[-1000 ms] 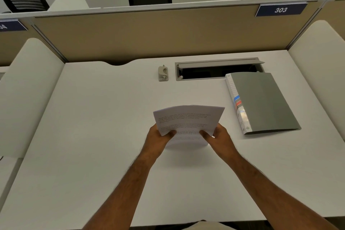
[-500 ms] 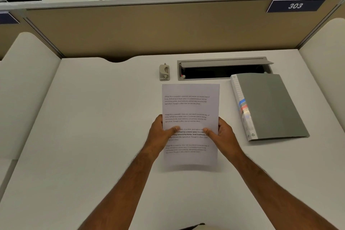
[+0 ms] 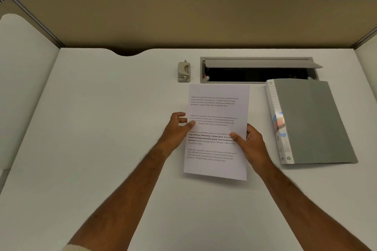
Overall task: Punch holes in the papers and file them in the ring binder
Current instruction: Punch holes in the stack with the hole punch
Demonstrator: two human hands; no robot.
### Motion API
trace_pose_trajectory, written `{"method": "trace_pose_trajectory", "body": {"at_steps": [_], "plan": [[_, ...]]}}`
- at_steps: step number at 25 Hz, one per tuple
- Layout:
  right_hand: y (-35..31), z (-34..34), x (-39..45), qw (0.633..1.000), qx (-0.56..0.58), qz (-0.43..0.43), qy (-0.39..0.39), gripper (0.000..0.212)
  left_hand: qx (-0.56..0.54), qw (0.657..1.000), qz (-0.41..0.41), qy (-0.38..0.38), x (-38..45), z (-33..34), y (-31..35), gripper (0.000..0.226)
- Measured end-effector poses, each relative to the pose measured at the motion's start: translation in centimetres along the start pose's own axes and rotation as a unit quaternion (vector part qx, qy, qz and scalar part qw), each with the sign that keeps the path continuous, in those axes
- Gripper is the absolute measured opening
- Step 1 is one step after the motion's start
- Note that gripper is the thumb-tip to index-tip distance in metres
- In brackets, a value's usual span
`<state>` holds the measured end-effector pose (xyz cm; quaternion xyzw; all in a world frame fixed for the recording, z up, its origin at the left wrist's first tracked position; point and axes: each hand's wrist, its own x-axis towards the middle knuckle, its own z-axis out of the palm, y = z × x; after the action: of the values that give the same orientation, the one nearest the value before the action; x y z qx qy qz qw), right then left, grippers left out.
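Papers [image 3: 217,108] held in both hands, apparently above desk [image 3: 102,128]

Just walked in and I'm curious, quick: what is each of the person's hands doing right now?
Left hand: closed on the left edge of the papers, thumb on top.
Right hand: closed on the right edge of the papers, thumb on top.

Two bare forearms reach forward; left hand [image 3: 177,128] and right hand [image 3: 252,143] each pinch inward, thumbs on top.

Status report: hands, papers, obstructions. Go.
Left hand and right hand gripping papers. Unpunched. Hole punch beyond, ring binder closed. Path clear.
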<state>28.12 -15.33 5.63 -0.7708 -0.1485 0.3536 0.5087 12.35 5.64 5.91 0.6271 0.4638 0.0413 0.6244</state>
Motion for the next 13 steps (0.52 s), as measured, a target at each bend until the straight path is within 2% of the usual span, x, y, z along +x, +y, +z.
{"method": "trace_pose_trajectory", "body": {"at_steps": [7, 13], "plan": [[1.4, -0.1, 4.0, 1.000, -0.006, 0.022, 0.001, 0.040, -0.034, 0.995, 0.005, 0.095, 6.9, -1.0, 2.2, 0.036], [2.5, -0.2, 6.4, 0.999, 0.001, 0.046, 0.010, 0.040, 0.030, 0.990, 0.005, 0.135, 13.9, -1.9, 5.1, 0.043]]}}
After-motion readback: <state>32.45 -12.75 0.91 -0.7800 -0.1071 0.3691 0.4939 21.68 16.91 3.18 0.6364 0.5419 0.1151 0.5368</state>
